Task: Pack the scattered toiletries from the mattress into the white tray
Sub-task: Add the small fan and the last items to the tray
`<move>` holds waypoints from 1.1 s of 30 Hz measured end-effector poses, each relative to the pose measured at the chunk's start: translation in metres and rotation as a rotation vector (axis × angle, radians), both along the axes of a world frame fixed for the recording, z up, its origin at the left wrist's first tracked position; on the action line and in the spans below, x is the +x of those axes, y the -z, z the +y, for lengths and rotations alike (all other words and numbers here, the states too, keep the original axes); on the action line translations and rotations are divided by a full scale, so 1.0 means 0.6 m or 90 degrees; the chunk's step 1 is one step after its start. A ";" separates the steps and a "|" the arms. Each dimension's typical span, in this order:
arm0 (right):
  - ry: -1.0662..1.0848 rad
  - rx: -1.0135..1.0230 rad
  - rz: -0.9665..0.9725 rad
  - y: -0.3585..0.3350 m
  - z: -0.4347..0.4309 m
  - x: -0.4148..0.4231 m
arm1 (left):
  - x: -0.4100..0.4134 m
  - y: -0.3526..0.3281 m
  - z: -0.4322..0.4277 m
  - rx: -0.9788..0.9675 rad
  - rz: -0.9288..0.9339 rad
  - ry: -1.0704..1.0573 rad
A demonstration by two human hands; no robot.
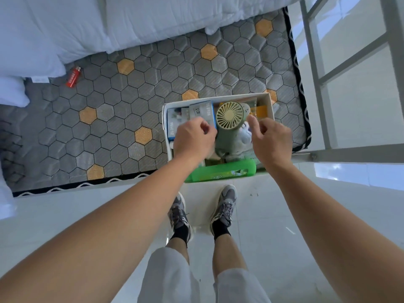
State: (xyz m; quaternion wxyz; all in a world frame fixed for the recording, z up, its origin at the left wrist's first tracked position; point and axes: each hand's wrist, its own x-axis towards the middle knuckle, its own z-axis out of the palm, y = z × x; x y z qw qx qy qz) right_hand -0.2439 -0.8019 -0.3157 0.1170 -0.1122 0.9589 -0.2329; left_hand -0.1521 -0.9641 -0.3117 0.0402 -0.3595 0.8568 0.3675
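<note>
White tray [165, 119] on the near right corner of the mattress [131, 119], packed full, both hands over it.
Near: glossy white floor [65, 215], grey shoes [224, 206]. Green bottle [220, 171] lies along the tray's near rim. Left hand [194, 141], fingers curled at the blue-grey box [202, 111]; cannot tell if it grips. Right hand [271, 141] loose, index out, holding nothing, beside the green fan [230, 114]. White frame [349, 154] close on the right; open mattress to the left. Far: red lighter [74, 77] by white bedding [87, 22].
</note>
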 end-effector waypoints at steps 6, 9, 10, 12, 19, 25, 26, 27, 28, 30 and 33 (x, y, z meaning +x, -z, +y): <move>0.282 -0.277 -0.065 0.018 0.028 -0.032 | 0.048 0.033 -0.100 0.024 0.060 -0.518; 0.310 -0.280 -0.148 0.031 0.030 -0.045 | 0.072 0.077 -0.128 0.298 -0.045 -0.620; 0.319 -0.292 -0.183 0.033 0.030 -0.051 | 0.080 0.093 -0.132 0.413 -0.080 -0.618; 0.341 -0.328 -0.274 0.033 0.030 -0.063 | 0.089 0.108 -0.129 0.564 -0.122 -0.548; 0.323 -0.370 -0.654 0.060 0.057 -0.090 | 0.074 0.135 -0.106 0.675 -0.067 -0.466; 0.296 -0.388 -0.668 0.094 0.056 -0.086 | 0.068 0.149 -0.094 0.624 -0.035 -0.479; 0.287 -0.400 -0.669 0.093 0.055 -0.086 | 0.067 0.149 -0.093 0.630 -0.039 -0.479; 0.276 -0.416 -0.671 0.096 0.055 -0.087 | 0.066 0.151 -0.095 0.629 -0.047 -0.479; 0.261 -0.430 -0.679 0.093 0.053 -0.085 | 0.067 0.155 -0.098 0.629 -0.057 -0.483; 0.229 -0.445 -0.681 0.085 0.047 -0.082 | 0.067 0.162 -0.105 0.622 -0.074 -0.498; 0.261 -0.459 -0.683 0.085 0.039 -0.082 | 0.061 0.163 -0.117 0.624 -0.069 -0.472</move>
